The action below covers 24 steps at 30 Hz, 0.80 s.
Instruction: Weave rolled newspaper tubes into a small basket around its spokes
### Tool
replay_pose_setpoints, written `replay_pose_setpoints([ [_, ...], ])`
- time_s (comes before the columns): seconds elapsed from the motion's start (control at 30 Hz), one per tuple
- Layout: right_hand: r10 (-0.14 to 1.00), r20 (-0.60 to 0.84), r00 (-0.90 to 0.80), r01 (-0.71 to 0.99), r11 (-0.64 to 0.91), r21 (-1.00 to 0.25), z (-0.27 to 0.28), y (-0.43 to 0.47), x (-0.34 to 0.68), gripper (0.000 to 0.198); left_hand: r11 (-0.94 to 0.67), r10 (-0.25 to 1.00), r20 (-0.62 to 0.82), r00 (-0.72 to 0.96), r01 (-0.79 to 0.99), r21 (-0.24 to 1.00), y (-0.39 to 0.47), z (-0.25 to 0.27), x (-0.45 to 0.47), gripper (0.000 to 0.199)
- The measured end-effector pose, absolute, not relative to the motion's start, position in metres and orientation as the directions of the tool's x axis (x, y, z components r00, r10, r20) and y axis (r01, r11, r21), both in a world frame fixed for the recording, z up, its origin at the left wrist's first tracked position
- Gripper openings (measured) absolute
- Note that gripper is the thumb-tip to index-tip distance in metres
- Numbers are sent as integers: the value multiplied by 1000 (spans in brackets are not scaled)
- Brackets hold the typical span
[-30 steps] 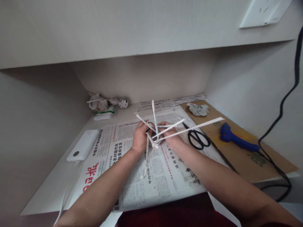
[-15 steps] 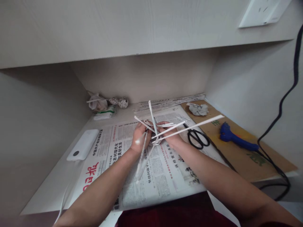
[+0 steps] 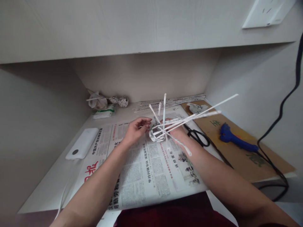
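Observation:
A small round woven paper piece [image 3: 156, 134], its rim coiled from newsprint strips, is held above the newspaper. Several white rolled-paper sticks [image 3: 182, 123] fan out from it, the longest reaching to the upper right. My right hand [image 3: 176, 130] grips the piece from its right side, with fingers partly hidden behind the sticks. At the left rim is my left hand [image 3: 138, 128], its fingers loosely bent and apart from the thumb, with nothing visible between them. Whether its fingertips touch the rim is hard to see.
Newspaper [image 3: 134, 183] covers the desk. Black scissors [image 3: 199, 137] lie right of my hands, near a blue glue gun [image 3: 236, 140] on cardboard [image 3: 227, 129]. Paper sticks [image 3: 170, 102] lie at the back. A white power bank [image 3: 82, 143] sits left. A shelf panel [image 3: 142, 28] overhangs.
My left hand has come away from the middle of the woven piece to its left. The piece has turned, so its round coiled side shows and the sticks point more up and right.

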State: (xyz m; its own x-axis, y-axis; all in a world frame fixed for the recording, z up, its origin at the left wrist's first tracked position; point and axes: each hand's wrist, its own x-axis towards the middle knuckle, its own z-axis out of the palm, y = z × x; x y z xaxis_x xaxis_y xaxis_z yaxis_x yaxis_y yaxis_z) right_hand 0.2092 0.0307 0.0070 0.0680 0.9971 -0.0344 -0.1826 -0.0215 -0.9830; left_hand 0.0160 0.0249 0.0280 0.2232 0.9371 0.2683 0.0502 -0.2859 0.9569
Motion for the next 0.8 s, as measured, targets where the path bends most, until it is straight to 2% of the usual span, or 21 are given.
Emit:
replay_pose_setpoints([
  [0.13,999,-38,21,-225,-32,-974,8,25,209,35,-248,944,219,248,92,964,29,24,15,26],
  [0.4,993,120,20,35,119,-992,16,16,209,19,-361,907,269,323,270,893,27,21,13,32],
  [0.5,990,137,22,33,136,-990,18,12,206,15,-440,873,314,374,323,838,21,24,15,29],
  [0.6,990,137,22,62,135,-989,19,11,205,15,-474,844,329,423,302,827,18,28,15,30],
  [0.7,982,185,35,123,179,-976,19,11,205,13,-438,838,298,458,236,868,19,30,13,36],
  [0.8,977,212,22,140,207,-968,20,10,205,11,-394,846,278,455,183,901,21,29,11,32],
])
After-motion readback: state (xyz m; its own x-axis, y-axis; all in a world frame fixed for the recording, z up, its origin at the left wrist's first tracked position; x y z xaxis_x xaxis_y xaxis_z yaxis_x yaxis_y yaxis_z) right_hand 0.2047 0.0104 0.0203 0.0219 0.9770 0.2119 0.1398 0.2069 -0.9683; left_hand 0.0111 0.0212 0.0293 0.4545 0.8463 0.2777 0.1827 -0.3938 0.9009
